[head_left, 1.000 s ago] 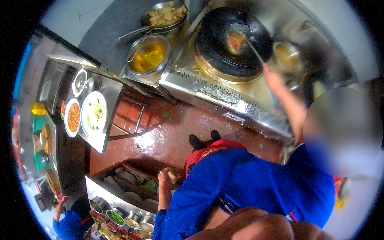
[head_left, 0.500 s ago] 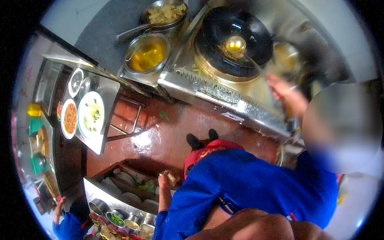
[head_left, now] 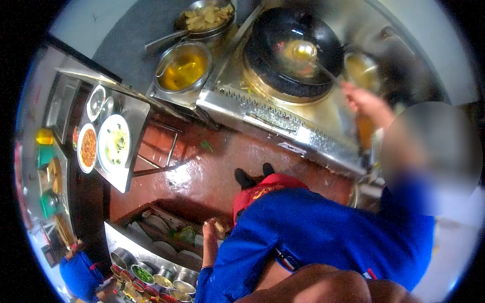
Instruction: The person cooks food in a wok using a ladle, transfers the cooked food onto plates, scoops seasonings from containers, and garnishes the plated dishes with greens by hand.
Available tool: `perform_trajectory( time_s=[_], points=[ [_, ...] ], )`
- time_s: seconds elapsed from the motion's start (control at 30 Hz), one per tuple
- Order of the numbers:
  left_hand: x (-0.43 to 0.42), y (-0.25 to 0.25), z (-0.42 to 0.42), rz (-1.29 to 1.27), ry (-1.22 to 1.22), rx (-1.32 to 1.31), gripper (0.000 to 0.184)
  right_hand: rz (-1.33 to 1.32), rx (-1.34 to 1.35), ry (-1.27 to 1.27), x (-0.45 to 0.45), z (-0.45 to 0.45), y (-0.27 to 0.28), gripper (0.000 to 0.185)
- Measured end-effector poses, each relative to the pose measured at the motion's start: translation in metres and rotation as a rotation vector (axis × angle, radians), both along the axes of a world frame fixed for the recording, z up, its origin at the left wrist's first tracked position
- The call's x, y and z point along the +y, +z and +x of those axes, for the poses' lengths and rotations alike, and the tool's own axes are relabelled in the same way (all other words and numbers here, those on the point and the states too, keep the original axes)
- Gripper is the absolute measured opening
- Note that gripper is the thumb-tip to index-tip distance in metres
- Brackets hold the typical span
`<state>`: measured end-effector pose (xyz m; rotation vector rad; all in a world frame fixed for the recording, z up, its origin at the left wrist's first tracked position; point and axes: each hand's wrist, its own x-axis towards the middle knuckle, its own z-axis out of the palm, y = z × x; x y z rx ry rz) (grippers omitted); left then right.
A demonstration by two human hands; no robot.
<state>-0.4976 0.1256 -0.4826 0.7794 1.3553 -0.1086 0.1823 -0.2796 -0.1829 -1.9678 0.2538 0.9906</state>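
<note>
My right hand [head_left: 362, 102] is closed round the handle of a metal ladle [head_left: 303, 50]. The ladle's bowl is low inside a black wok [head_left: 268, 35] on the stove, over some food with reddish bits. My left hand [head_left: 208, 230] is down by my side, its fingers closed on a crumpled pale brown cloth [head_left: 220, 228], beside my red apron [head_left: 268, 188]. Left of the wok are a metal bowl of yellow oil [head_left: 186, 69] and a pan of pale fried pieces [head_left: 208, 18].
Right of the wok stands a metal pot [head_left: 361, 70]. Plates of food share a steel side table [head_left: 137, 121] at the left. Pots and tubs of ingredients [head_left: 144, 274] line the lower-left counter, near a co-worker in blue [head_left: 81, 275]. A blurred patch covers the right side.
The ladle has swung within the wok, its rounded underside now showing, and my right hand has shifted slightly. At lower left, the co-worker has changed posture. My left hand keeps the cloth.
</note>
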Motion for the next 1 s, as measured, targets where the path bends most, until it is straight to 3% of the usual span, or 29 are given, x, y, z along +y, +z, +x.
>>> perform_trajectory(
  time_s=[0.1,0.2,0.33,0.37,0.47,0.57,0.63,0.77,0.83,1.0],
  points=[
    [-0.009,-0.004,-0.001,0.039,-0.006,0.009,0.019,0.062,-0.062,-0.035,0.036,0.016,-0.015,0.058],
    [-0.021,0.05,0.026,0.066,0.009,0.134,0.018,0.023,-0.158,0.02,0.051,0.018,-0.013,0.058],
    [-0.026,0.047,0.014,0.036,-0.037,-0.01,0.014,-0.001,-0.223,0.069,0.073,0.008,-0.001,0.057],
    [-0.023,-0.005,-0.017,-0.192,0.14,-0.157,0.014,0.001,-0.186,0.103,0.075,0.007,-0.007,0.057],
    [-0.024,-0.004,-0.014,-0.166,0.098,-0.121,0.013,-0.072,-0.233,0.33,0.059,0.0,-0.011,0.058],
    [-0.026,0.022,0.007,0.145,-0.075,0.024,0.014,-0.196,-0.211,0.396,0.018,-0.009,0.01,0.059],
    [-0.027,0.045,0.031,0.175,-0.162,0.111,0.014,-0.249,-0.221,0.387,-0.003,-0.002,0.017,0.059],
    [-0.024,0.01,0.02,-0.103,0.07,-0.048,0.013,-0.189,-0.243,0.275,0.02,0.006,0.009,0.06],
    [-0.026,0.039,0.036,0.03,-0.118,-0.034,0.011,-0.091,-0.201,0.172,0.043,0.009,-0.004,0.06],
    [-0.019,0.035,0.043,0.093,-0.107,0.057,0.009,-0.106,-0.198,0.179,0.047,0.017,-0.003,0.06]
  ],
)
